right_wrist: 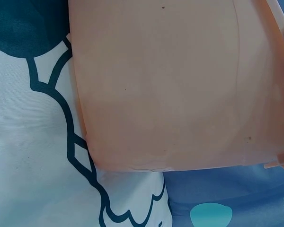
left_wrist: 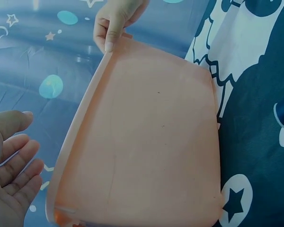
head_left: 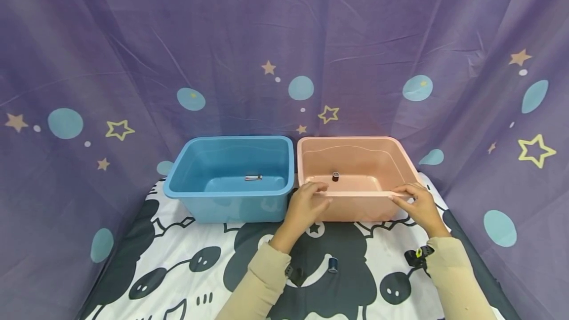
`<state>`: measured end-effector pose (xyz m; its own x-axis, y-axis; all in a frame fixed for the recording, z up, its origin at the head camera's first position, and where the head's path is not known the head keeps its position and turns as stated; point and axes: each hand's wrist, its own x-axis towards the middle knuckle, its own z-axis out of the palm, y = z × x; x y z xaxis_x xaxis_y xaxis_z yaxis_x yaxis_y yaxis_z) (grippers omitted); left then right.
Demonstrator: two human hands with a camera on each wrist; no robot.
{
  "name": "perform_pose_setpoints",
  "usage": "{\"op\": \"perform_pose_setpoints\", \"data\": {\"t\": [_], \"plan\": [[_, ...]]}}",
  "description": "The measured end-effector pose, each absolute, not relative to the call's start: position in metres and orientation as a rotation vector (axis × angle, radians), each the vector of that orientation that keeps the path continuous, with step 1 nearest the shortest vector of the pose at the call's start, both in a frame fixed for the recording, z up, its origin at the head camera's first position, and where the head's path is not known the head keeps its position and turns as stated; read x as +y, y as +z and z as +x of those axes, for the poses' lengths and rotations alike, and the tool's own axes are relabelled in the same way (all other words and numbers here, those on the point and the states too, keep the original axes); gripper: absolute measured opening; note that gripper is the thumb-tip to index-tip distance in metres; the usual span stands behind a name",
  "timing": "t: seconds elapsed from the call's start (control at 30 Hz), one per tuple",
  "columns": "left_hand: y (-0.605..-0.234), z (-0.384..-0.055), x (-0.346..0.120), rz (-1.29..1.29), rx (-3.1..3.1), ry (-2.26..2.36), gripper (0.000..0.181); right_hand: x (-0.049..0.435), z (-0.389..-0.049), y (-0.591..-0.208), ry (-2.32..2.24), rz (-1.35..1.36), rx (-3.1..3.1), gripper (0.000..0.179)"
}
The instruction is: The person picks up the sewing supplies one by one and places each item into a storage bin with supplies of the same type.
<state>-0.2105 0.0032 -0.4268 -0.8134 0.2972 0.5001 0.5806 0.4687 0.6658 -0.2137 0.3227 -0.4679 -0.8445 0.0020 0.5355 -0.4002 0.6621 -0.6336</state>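
Observation:
A peach-pink plastic tub [head_left: 355, 209] stands on the patterned cloth. At its front right corner my right hand [head_left: 420, 206] pinches the rim, thumb on the near side, as the left wrist view also shows. My left hand [head_left: 304, 206] is by the tub's front left; in the left wrist view its fingers [left_wrist: 19, 165] are spread loosely, apart from the rim, holding nothing. Inside the pink tub lies a small dark brown spool [head_left: 335, 176]. A dark blue thread spool [head_left: 333, 264] stands on the cloth between my forearms. The right wrist view shows mostly the tub's outer wall [right_wrist: 175, 90].
Left of the pink tub, close beside it, is a blue tub [head_left: 240, 209] with a small shiny narrow object [head_left: 253, 178] on its floor. A purple curtain [head_left: 222, 63] with stars hangs behind both tubs. The black-and-white cloth [head_left: 195, 241] covers the surface.

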Motion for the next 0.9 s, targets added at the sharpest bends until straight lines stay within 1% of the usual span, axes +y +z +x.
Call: {"op": "perform_pose_setpoints", "data": {"t": [0.4,0.9], "plan": [[-0.438,-0.199,0.004,-0.786,-2.411,-1.200,0.033,0.323,-0.214,-0.469,1.069,0.310,-2.387,0.016],[-0.457,-0.189,-0.002,-0.825,-2.460,-1.252,0.036,0.323,-0.213,-0.468,1.088,0.307,-2.384,0.015]]}}
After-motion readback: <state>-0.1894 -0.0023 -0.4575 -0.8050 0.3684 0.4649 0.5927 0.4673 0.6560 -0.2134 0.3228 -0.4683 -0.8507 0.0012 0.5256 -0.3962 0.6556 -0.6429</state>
